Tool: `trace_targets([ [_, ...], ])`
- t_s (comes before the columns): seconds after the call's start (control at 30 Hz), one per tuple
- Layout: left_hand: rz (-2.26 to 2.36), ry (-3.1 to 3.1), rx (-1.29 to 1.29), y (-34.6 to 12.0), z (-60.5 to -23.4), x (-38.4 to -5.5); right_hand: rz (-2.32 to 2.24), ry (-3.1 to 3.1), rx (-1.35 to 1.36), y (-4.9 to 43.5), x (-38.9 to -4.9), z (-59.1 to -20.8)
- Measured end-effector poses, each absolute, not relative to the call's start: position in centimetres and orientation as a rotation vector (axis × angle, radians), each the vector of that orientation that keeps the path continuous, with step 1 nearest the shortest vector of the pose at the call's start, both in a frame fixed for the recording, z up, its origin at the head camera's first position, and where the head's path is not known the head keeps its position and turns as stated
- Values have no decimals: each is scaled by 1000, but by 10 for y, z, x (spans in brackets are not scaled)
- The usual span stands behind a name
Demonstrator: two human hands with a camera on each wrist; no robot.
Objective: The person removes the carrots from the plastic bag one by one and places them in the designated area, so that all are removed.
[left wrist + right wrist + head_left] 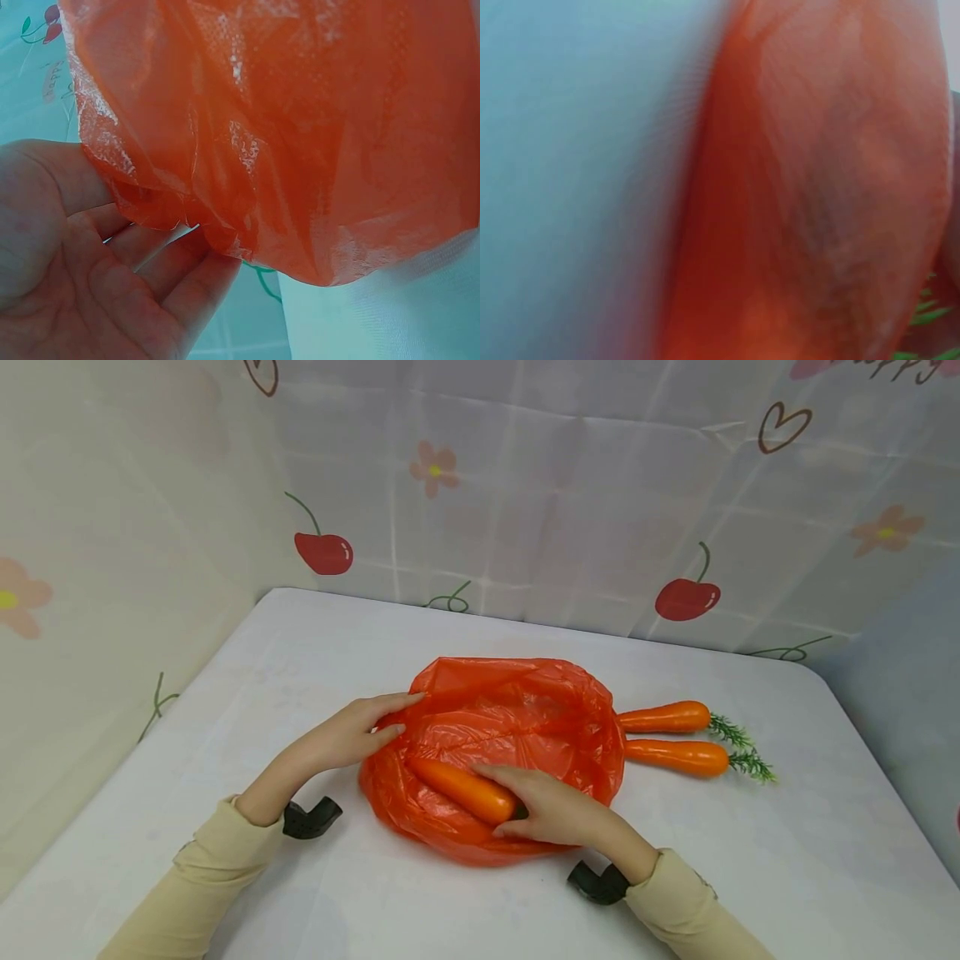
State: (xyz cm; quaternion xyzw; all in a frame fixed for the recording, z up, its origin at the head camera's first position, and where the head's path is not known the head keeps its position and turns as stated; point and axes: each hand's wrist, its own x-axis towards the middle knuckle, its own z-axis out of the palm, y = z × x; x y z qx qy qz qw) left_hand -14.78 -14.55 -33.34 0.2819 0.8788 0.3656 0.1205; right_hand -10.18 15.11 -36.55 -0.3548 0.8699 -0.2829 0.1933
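Observation:
A red plastic bag (517, 693) lies with its mouth spread open on the white table. My left hand (352, 735) holds the bag's left rim between thumb and fingers; in the left wrist view the fingers of this hand (112, 262) meet the bag's crumpled edge (225, 150). Inside the bag's near side lies an orange carrot (465, 789), its thick end toward the right. My right hand (555, 806) grips that thick end, fingers over the top and thumb on the near side. The right wrist view shows mostly blurred red bag (802, 187), with green leaves (930, 311) at lower right.
Two more carrots with green tops, a far one (667, 717) and a nearer one (682, 757), lie right of the bag, tips at its rim. Black wrist mounts (311, 818) sit by both wrists. A printed curtain (525, 510) stands behind the white table (300, 643).

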Motion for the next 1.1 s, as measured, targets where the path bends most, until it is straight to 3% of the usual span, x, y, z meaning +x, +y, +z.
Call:
trace_targets([
  [1.1,1065,2577,840,-146,-333,-148,-1020,2531,-1015,167,-105,-345],
])
